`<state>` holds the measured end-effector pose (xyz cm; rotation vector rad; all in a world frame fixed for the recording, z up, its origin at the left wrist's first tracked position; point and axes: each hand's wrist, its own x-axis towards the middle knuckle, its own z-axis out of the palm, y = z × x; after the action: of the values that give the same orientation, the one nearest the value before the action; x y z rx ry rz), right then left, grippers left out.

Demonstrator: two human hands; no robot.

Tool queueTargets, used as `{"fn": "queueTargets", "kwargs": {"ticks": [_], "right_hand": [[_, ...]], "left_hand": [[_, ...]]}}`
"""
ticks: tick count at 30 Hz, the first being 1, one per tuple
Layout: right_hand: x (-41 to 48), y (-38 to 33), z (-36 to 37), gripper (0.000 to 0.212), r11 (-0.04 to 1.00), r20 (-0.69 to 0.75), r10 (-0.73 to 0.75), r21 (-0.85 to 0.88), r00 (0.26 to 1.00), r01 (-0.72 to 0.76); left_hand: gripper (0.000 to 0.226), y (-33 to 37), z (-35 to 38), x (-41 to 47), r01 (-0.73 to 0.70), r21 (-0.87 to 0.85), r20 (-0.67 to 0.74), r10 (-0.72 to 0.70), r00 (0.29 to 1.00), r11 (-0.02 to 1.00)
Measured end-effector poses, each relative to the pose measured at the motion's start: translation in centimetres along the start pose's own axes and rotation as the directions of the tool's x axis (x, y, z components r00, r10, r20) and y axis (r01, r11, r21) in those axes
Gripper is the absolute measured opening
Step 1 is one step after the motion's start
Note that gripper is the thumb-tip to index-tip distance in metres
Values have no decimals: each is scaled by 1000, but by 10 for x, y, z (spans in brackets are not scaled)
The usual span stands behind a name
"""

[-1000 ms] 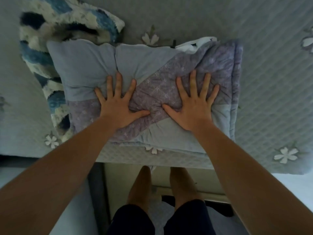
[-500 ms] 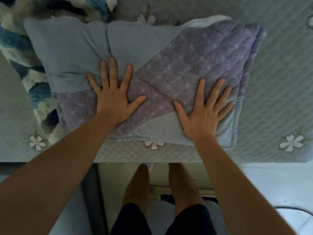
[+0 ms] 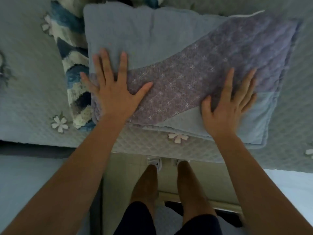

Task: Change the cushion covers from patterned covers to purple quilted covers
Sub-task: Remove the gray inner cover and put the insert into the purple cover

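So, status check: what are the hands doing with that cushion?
Left hand, right hand open, flat on purple quilted cushion. Cushion on quilted bedspread. Patterned fluffy fabric beside it, left.

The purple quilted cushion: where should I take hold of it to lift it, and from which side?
Probably by its two short ends, one hand from each side. The cushion lies flat and wide on the quilted spread, too broad for one hand. The left hand and right hand rest open on top. Its right end has a flat seamed border, easy to pinch.
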<state>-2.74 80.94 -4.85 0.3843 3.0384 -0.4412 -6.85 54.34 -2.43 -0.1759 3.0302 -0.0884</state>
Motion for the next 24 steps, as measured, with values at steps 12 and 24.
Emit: {"fn": "queueTargets", "kwargs": {"ticks": [12, 24], "right_hand": [[15, -10, 37, 90, 980, 133, 37, -198, 990, -10], [9, -7, 18, 89, 978, 302, 58, -210, 952, 7]], "left_hand": [[100, 0, 38, 46, -6, -131, 313, 47, 949, 991], [86, -1, 16, -6, 56, -8, 401, -48, 915, 998]]}}
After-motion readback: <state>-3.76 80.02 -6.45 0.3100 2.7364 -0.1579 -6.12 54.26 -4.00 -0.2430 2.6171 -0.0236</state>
